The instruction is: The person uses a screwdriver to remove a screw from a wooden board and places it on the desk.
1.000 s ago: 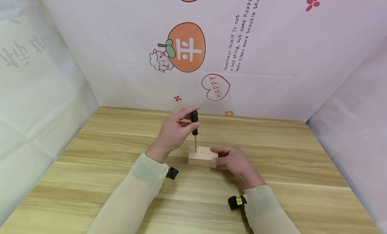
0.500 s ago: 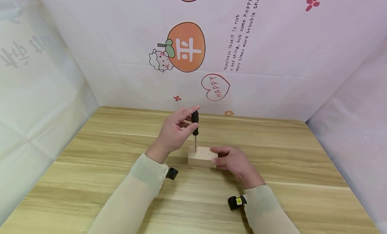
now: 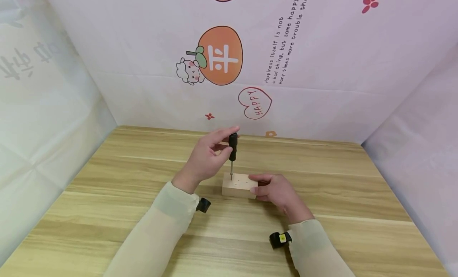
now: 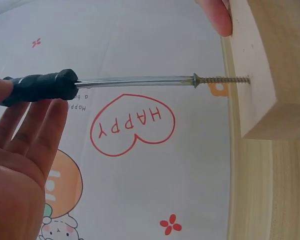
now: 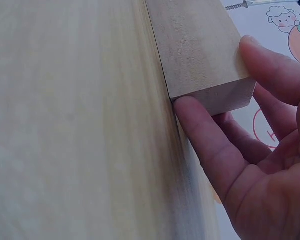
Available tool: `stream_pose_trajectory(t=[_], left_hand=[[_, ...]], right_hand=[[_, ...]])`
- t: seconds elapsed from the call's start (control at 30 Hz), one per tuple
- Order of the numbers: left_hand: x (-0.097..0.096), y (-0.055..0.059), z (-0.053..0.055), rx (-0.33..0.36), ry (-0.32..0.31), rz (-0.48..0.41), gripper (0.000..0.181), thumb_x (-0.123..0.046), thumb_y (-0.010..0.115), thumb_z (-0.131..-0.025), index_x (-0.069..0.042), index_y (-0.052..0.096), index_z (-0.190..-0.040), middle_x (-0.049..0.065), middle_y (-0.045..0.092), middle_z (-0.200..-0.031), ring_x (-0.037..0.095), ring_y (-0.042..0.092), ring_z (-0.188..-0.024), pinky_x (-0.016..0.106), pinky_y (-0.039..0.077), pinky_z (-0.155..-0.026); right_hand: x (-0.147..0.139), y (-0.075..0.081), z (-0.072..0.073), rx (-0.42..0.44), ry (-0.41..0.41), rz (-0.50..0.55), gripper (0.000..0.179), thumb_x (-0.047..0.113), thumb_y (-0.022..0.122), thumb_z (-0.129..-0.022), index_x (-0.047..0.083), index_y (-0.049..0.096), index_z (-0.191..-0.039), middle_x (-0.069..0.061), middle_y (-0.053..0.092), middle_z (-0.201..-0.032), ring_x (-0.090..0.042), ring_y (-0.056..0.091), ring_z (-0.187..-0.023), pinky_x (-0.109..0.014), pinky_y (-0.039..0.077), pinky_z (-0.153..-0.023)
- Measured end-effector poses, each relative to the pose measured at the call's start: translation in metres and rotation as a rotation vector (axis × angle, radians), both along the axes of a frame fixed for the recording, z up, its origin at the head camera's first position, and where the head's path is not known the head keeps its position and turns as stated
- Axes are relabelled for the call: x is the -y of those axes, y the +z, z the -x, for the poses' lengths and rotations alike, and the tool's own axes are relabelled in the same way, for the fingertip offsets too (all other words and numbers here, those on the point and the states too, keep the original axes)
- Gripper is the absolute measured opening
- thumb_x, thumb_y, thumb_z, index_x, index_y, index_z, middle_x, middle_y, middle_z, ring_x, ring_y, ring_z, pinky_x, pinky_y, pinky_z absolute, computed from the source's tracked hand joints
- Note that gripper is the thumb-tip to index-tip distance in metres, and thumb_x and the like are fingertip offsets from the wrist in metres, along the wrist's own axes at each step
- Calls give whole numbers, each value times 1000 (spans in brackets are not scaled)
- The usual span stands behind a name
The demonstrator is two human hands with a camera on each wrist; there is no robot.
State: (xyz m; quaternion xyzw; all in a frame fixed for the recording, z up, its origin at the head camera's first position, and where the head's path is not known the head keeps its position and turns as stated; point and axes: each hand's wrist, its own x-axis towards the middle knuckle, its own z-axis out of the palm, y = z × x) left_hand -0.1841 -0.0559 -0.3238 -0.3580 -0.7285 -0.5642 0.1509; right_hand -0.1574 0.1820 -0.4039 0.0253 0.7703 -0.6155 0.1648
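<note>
My left hand (image 3: 205, 159) holds a black-handled screwdriver (image 3: 233, 146) upright between thumb and fingers, the forefinger stretched over the handle's end. In the left wrist view the screwdriver's shaft (image 4: 135, 81) meets the head of a screw (image 4: 222, 80), whose point is at a hole in a pale wooden block (image 4: 270, 65); most of its thread shows. The block (image 3: 236, 192) lies flat on the table, with several small holes in its top. At the block's right end my right hand (image 3: 280, 191) grips it, thumb and fingers on its edges and end face.
The wood-grain table (image 3: 143, 157) runs back to a white printed cloth (image 3: 161, 102) behind the block. More cloth hangs at both sides. A black camera (image 3: 204, 205) sits on the left wrist, and another camera (image 3: 277, 240) on the right.
The screwdriver's handle has tipped slightly to the right, and my left fingers have shifted a little along with it. The block and my right hand stay in place.
</note>
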Motion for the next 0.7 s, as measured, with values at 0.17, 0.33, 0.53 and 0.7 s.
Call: stream_pose_trajectory(t=[0.17, 0.33, 0.53, 0.7], left_hand=[[1, 2, -1, -14, 34, 22, 48, 4, 68, -92, -8, 61, -138, 5, 64, -115, 18, 64, -97, 32, 58, -79], [2, 2, -1, -41, 30, 24, 47, 6, 67, -91, -6, 61, -137, 6, 63, -114, 21, 64, -98, 31, 57, -82], [1, 4, -3, -33, 64, 38, 46, 5, 67, -92, -6, 62, -136, 6, 65, -117, 22, 64, -98, 31, 57, -80], [1, 4, -3, -56, 31, 25, 47, 6, 69, -90, -4, 61, -136, 8, 62, -118, 21, 62, -100, 31, 58, -80]], right_hand=[[1, 1, 0, -3, 4, 3, 40, 3, 79, -85, 8, 72, -124, -17, 52, -141, -26, 59, -111, -39, 58, -81], [1, 1, 0, 5, 3, 5, 39, 3, 79, -85, 8, 72, -123, -15, 53, -140, -25, 61, -109, -39, 59, -81], [0, 2, 0, -3, 9, 10, 40, 3, 79, -85, 7, 72, -124, -15, 53, -140, -25, 61, -109, -38, 58, -82], [0, 1, 0, -3, 12, 10, 40, 4, 79, -85, 8, 72, -124, -16, 52, -140, -27, 59, -112, -39, 58, -82]])
